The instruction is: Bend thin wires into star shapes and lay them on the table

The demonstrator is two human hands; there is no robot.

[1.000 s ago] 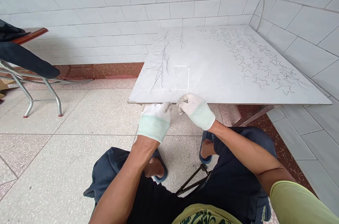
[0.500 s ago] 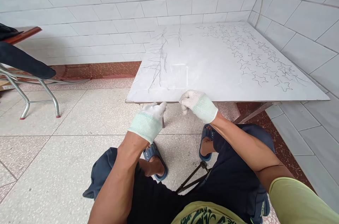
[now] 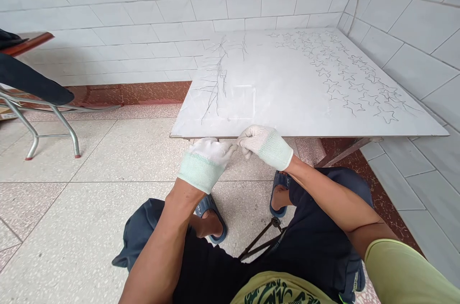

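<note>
My left hand [image 3: 210,158], in a white glove with a pale green cuff, is closed in a pinch just below the front edge of the white tabletop [image 3: 283,112]. Almost touching its fingertips, my right hand [image 3: 264,145] wears a matching glove and has its fingers curled and pinched together. Whatever lies between the fingers is too small to make out. On the right half of the tabletop lie many star-shaped thin wire outlines [image 3: 370,98]. A spread of thin dark wire lengths [image 3: 217,79] lies along the left side.
Tiled walls [image 3: 230,7] border the table behind and on the right. A stool with metal legs [image 3: 53,124] stands at far left, near a reddish-brown tabletop corner [image 3: 32,41]. Under me are slippered feet [image 3: 212,218] and a dark folding leg frame [image 3: 264,239].
My left hand has shifted right and my right hand slightly left, so their fingertips now meet or nearly meet. The wire pieces on the table have not moved.
</note>
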